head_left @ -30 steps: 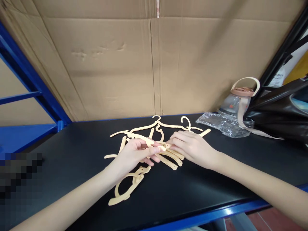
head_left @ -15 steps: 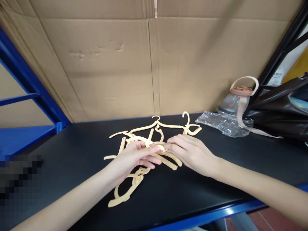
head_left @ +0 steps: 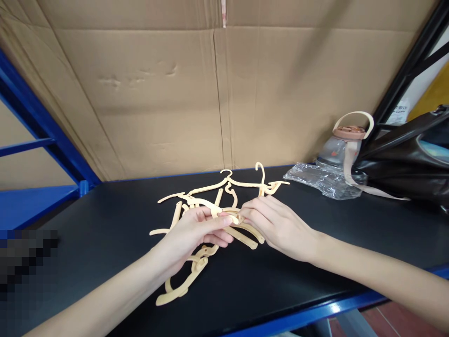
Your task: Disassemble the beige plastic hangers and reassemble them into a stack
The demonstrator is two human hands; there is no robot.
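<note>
I hold the curved cream hanger arm (head_left: pixel 206 204) in the left hand (head_left: pixel 196 234), thumb pressed over one end and index finger beneath it, with the remaining fingers loosely fanned. The right hand (head_left: pixel 278 227) is curled palm-down, its fingertips closed on a small pivot end (head_left: pixel 240 218) directly beside the left thumb; what lies under the palm is hidden. Both hands meet above the middle of the tabletop (head_left: pixel 298 290), probably so that the two ends stay aligned in plain view while each is steadied separately. A raised hook (head_left: pixel 263 174) stands just behind the right hand; I cannot tell whether it belongs to the gripped piece. An unfolded hanger (head_left: pixel 245 184) lies flat toward the cardboard panel (head_left: pixel 157 117), and a folded hanger (head_left: pixel 182 289) lies on the near side, below the left hand. Loose hanger strips (head_left: pixel 243 238) lie beneath the hands, apparently within easy reach. A clear plastic bag (head_left: pixel 326 180) rests at the right, against the strapped bottle (head_left: pixel 335 152).
</note>
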